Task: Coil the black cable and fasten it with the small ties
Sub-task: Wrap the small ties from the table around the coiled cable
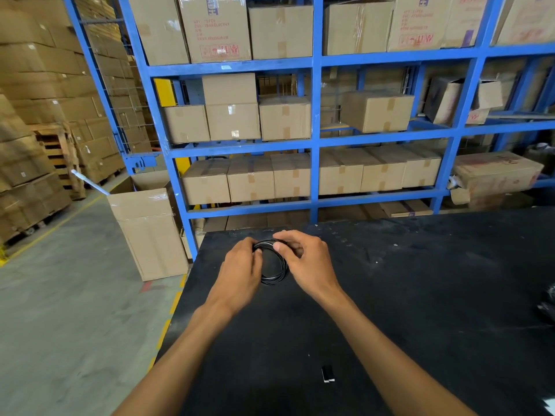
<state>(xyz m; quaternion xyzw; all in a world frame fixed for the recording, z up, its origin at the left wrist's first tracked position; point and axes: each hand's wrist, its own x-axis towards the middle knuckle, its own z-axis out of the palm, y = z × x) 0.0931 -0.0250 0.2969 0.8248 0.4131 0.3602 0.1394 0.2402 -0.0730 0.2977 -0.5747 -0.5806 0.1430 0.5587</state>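
The black cable (277,276) is wound into a small round coil of several loops, held just above the far left part of the black table (420,295). My left hand (240,271) grips the coil's left side, fingers curled around the loops. My right hand (306,259) pinches the top right of the coil between thumb and fingers. Part of the coil is hidden behind both hands. A small black piece with white ends (328,374), possibly ties, lies on the table close to me between my forearms.
Blue steel shelving (313,139) stacked with cardboard boxes rises right behind the table. A tall open carton (150,229) stands on the floor off the table's left corner. Dark objects (548,304) sit at the table's right edge. Concrete floor lies to the left.
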